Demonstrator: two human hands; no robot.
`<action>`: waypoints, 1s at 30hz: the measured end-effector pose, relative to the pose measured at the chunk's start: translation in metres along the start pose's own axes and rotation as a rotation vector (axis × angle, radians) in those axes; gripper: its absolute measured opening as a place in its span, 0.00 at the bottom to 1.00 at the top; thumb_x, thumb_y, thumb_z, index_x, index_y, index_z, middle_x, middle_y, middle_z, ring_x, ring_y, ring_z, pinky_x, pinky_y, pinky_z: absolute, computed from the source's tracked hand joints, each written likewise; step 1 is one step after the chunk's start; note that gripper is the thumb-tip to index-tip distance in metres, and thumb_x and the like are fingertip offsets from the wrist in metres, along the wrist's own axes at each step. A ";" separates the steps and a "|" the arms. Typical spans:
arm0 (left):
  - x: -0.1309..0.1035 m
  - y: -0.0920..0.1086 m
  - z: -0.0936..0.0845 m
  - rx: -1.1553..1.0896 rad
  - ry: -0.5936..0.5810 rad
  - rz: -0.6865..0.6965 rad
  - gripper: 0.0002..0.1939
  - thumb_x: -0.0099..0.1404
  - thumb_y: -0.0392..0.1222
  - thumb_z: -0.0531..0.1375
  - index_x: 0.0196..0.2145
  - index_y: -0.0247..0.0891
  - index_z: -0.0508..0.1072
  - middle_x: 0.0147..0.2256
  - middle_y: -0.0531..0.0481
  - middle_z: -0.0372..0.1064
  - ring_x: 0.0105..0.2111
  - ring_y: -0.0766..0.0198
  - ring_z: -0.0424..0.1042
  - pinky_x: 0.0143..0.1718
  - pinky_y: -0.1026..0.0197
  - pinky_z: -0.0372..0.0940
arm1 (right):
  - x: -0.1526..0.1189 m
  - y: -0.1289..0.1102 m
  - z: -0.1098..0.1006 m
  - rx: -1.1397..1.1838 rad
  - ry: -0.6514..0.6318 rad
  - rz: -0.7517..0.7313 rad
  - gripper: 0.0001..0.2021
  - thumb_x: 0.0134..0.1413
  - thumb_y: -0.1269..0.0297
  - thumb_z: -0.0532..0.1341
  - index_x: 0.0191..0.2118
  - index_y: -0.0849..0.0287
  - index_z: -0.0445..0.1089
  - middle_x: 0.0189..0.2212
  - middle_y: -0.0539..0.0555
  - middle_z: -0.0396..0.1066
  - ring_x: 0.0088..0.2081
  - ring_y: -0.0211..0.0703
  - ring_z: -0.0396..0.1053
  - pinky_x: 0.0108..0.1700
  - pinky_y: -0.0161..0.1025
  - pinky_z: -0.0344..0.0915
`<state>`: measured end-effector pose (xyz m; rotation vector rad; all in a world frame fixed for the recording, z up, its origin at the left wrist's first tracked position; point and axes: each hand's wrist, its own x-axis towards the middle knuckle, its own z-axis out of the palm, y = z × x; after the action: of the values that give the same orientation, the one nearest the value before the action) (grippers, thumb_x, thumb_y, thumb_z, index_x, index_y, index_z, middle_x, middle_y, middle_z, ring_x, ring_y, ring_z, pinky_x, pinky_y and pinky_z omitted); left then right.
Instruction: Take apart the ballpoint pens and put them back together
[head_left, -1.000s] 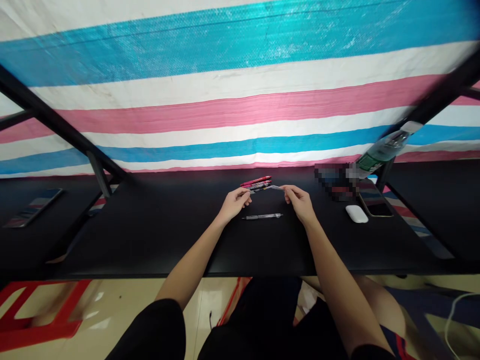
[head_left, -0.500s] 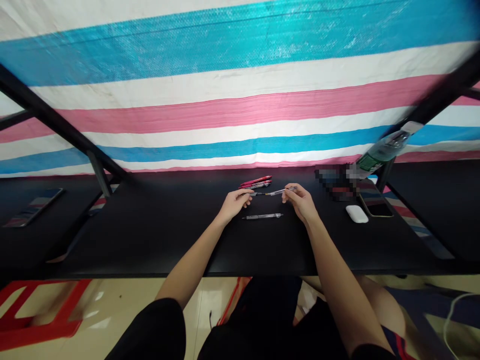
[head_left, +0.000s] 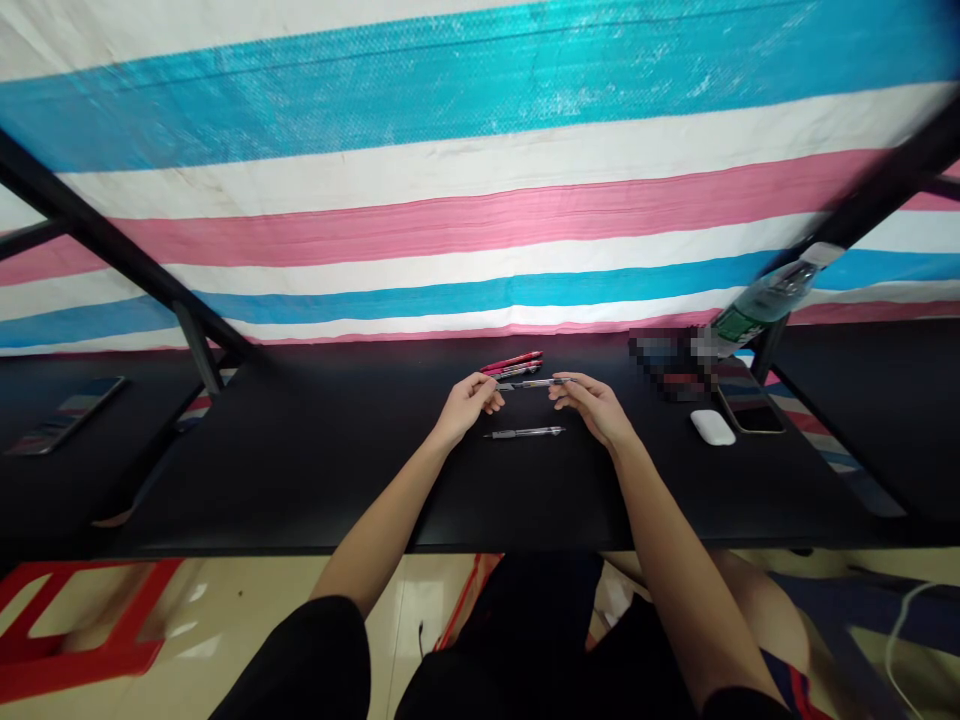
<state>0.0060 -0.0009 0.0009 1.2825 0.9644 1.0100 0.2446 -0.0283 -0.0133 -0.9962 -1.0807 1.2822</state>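
Both hands hold a clear-barrelled pen point(head_left: 528, 384) level just above the black desk point(head_left: 322, 450). My left hand point(head_left: 466, 408) pinches its left end, and my right hand point(head_left: 594, 408) pinches the other end between thumb and fingers. The pen's parts form one straight line; the fingertips hide both ends. Nearer to me, a second clear pen point(head_left: 525, 433) with a grey grip lies flat on the desk, below the gap between the hands. Just beyond the held pen lie a red pen point(head_left: 513, 361) and a clear pen point(head_left: 521, 369), close together.
At the right are a white earbud case point(head_left: 712, 427), a phone point(head_left: 752, 410), a blurred-out patch point(head_left: 667, 365) and a tilted plastic bottle point(head_left: 761, 305). Black metal posts point(head_left: 199, 345) flank the desk. A striped sheet point(head_left: 480, 230) hangs behind. A red stool point(head_left: 139, 655) stands lower left.
My right hand has moved left, bringing the barrel over the thin refill towards my left hand. The exposed refill between the two parts is now covered. The other pens stay put.
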 end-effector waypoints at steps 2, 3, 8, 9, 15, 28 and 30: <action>-0.001 0.001 0.000 0.010 0.000 -0.009 0.19 0.62 0.56 0.60 0.32 0.35 0.68 0.24 0.49 0.71 0.24 0.67 0.68 0.27 0.64 0.62 | 0.000 -0.001 0.000 -0.007 -0.002 0.005 0.17 0.49 0.50 0.68 0.41 0.56 0.77 0.34 0.55 0.78 0.36 0.45 0.75 0.39 0.43 0.74; -0.001 0.002 0.000 0.014 0.001 -0.014 0.20 0.62 0.57 0.60 0.31 0.36 0.68 0.24 0.49 0.71 0.24 0.67 0.68 0.27 0.64 0.62 | -0.001 -0.001 0.001 -0.007 -0.005 0.008 0.17 0.49 0.50 0.68 0.41 0.56 0.77 0.35 0.56 0.78 0.37 0.46 0.76 0.40 0.44 0.74; -0.002 0.003 0.002 0.037 -0.004 -0.021 0.20 0.63 0.58 0.59 0.29 0.36 0.67 0.21 0.50 0.70 0.21 0.68 0.66 0.28 0.63 0.62 | -0.002 -0.004 0.004 0.021 -0.059 0.049 0.18 0.47 0.50 0.69 0.40 0.56 0.77 0.35 0.55 0.79 0.38 0.46 0.77 0.41 0.44 0.75; -0.002 0.003 0.002 0.040 -0.006 -0.014 0.20 0.63 0.57 0.60 0.29 0.36 0.67 0.21 0.50 0.70 0.21 0.68 0.66 0.28 0.63 0.62 | -0.002 -0.004 0.004 0.025 -0.064 0.054 0.18 0.47 0.50 0.70 0.40 0.56 0.77 0.35 0.55 0.79 0.38 0.46 0.77 0.41 0.44 0.75; -0.003 0.004 0.001 0.034 -0.049 0.059 0.13 0.58 0.47 0.65 0.35 0.35 0.71 0.29 0.50 0.71 0.28 0.67 0.69 0.28 0.65 0.63 | -0.001 -0.003 0.004 0.017 -0.009 0.054 0.17 0.48 0.50 0.69 0.38 0.56 0.76 0.34 0.56 0.79 0.39 0.47 0.77 0.42 0.43 0.75; 0.001 0.001 0.002 0.042 0.026 -0.103 0.26 0.63 0.61 0.59 0.28 0.31 0.74 0.24 0.44 0.70 0.23 0.67 0.66 0.20 0.65 0.58 | -0.001 -0.002 0.003 0.027 0.005 0.034 0.17 0.48 0.49 0.69 0.39 0.56 0.76 0.36 0.56 0.79 0.40 0.47 0.77 0.42 0.44 0.75; 0.000 0.000 0.001 0.058 0.007 -0.079 0.26 0.63 0.61 0.58 0.27 0.31 0.74 0.24 0.44 0.70 0.22 0.67 0.66 0.20 0.64 0.57 | -0.001 -0.002 0.003 0.019 -0.001 0.032 0.17 0.48 0.49 0.69 0.39 0.56 0.76 0.36 0.56 0.79 0.40 0.47 0.77 0.42 0.44 0.75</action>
<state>0.0072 -0.0012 0.0013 1.2789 1.0483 0.9325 0.2417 -0.0300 -0.0107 -1.0021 -1.0552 1.3166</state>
